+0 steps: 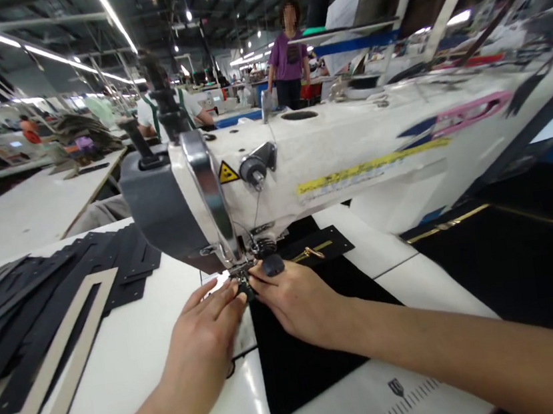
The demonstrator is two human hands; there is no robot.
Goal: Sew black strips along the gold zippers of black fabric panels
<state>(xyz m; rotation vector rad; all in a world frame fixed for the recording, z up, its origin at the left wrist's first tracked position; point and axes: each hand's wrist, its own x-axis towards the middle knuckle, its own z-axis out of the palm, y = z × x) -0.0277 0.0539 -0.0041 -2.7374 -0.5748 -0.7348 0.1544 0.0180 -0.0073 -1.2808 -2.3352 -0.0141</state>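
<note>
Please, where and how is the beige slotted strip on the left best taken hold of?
Best, I think, by the right long rail of the beige slotted strip, coming from the right with the left hand. Its slotted shape should let you pinch this narrow rail, and white tabletop shows on that side, while black strips crowd the other.

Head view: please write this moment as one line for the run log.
left hand: by presser foot | right hand: over black panel, by presser foot | sewing machine: beyond hands | gold-zippered strip: beyond right hand
</note>
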